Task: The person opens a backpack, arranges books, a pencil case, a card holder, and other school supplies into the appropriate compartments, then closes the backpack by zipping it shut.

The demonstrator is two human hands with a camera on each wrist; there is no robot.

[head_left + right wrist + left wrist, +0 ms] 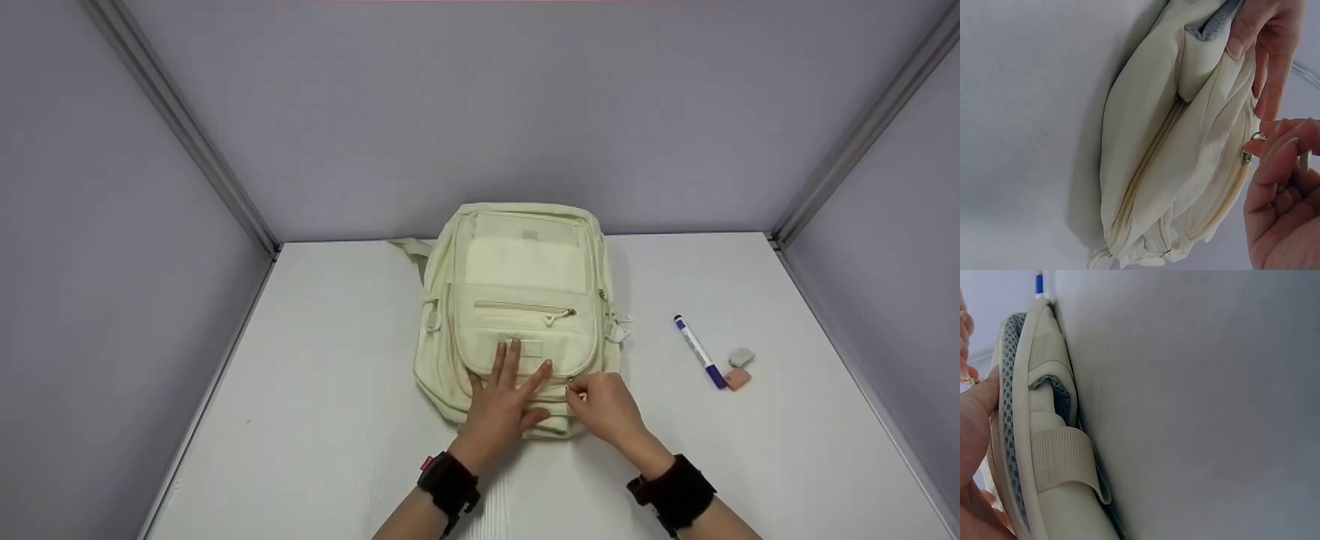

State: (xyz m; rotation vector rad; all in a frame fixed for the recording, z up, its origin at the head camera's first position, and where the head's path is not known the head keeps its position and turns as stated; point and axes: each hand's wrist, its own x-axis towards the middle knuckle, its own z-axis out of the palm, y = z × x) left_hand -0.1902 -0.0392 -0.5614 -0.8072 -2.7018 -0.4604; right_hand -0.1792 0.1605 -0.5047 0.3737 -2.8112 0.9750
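Note:
A cream backpack (pixel 525 262) lies front side up on the white table. My left hand (pixel 499 405) rests on its lower front with the fingers spread and fairly straight. In the right wrist view, that hand's thumb (pixel 1237 45) presses against the bag's padded edge. Just to the right, my right hand (pixel 611 405) pinches a zipper pull between thumb and forefinger at the lower corner of the front pocket. The metal zipper slider (pixel 1247 156) shows at those fingertips; most of the pull is hidden by them. Another zipper (pixel 1148 174) runs along the bag's side, closed.
Right of the bag lie a white and blue marker (pixel 700 351), a small grey piece (pixel 742 357) and a small pink-orange piece (pixel 737 378). A strap (pixel 411 246) sticks out at the bag's upper left. Grey panels (pixel 525 112) enclose the table's back and sides.

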